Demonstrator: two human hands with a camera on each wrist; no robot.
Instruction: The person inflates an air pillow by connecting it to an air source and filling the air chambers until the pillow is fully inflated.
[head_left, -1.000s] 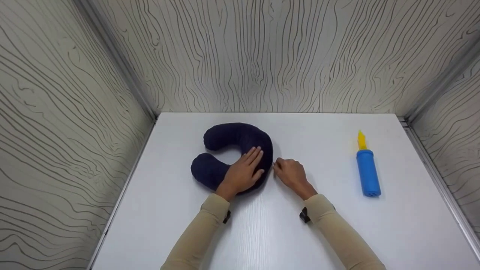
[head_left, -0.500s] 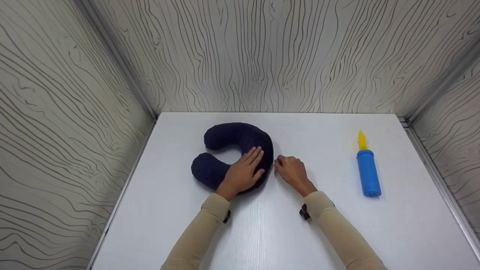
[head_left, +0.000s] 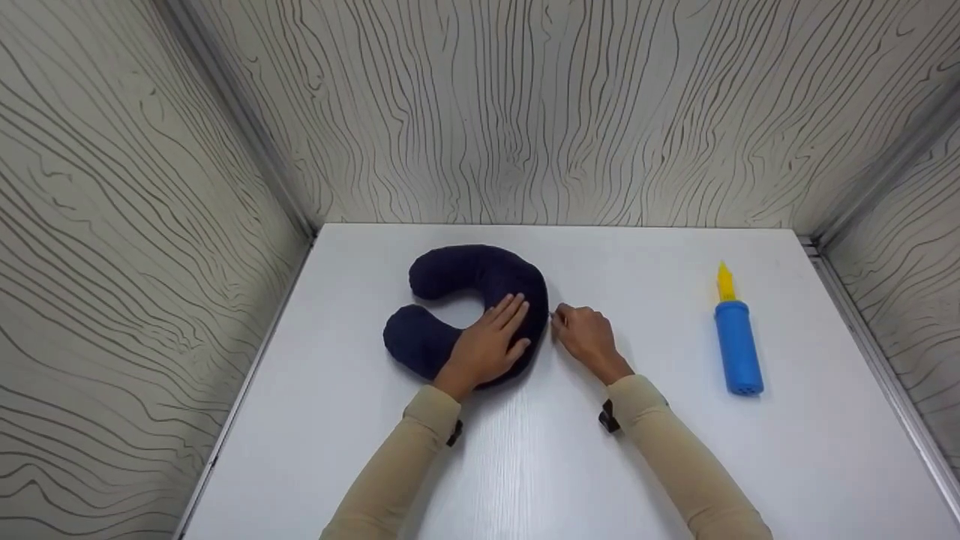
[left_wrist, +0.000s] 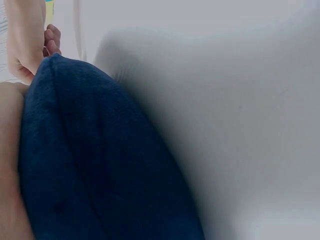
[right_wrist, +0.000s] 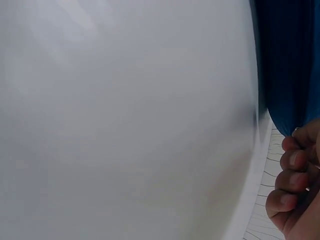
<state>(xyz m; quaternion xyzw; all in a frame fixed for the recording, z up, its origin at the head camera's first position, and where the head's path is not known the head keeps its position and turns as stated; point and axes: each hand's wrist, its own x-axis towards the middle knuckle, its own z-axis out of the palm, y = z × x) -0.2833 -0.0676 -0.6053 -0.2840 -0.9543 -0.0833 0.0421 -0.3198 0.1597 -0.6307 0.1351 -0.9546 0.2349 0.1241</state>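
A dark navy U-shaped neck pillow (head_left: 435,337) lies on the white table in the head view, its opening toward the left. My left hand (head_left: 486,345) rests flat on its lower right curve with the fingers straight. At the pillow's right outer edge, my right hand (head_left: 585,334) has its fingers curled and pinches a small zipper pull (right_wrist: 296,131) at the seam. The pull is mostly hidden by the fingertips. In the left wrist view the pillow (left_wrist: 100,150) appears bright blue, with a seam along it and the right hand (left_wrist: 27,37) beyond its tip.
A blue hand pump (head_left: 739,349) with a yellow nozzle (head_left: 725,283) lies at the right of the white table (head_left: 300,450). Wood-patterned panels (head_left: 480,112) stand behind the table and at both sides.
My right hand has moved slightly away from me along the pillow's right edge, still pinching. The left hand and the pillow stay nearly in place.
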